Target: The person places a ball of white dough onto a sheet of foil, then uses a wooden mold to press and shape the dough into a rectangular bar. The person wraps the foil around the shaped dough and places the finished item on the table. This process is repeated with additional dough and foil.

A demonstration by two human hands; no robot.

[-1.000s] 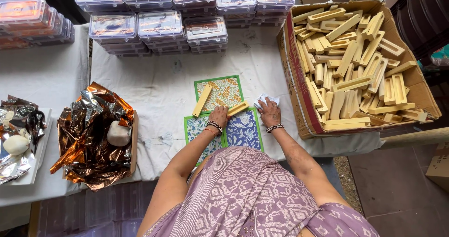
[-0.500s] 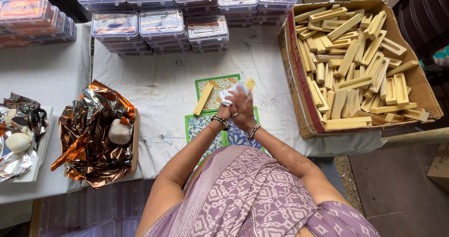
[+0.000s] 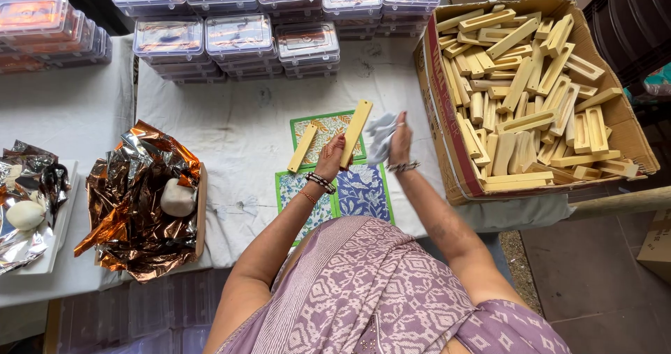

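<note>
My left hand grips the lower end of a long pale-yellow wooden strip, held upright over the table. My right hand holds a crumpled white cloth right beside the strip. Beneath the hands lie patterned tiles: a green-edged yellow one, a green-edged one and a blue floral one. A second wooden strip rests slanted across the tiles' left edge. Both wrists wear bangles.
A cardboard box full of several pale wooden pieces stands at the right. Stacks of clear plastic boxes line the back of the white-covered table. At left, copper foil holds a white lump; silver foil lies further left.
The hands were together over the tiles half a second ago; now they have parted, the left lifting the wooden strip upright and the right holding the cloth beside it.
</note>
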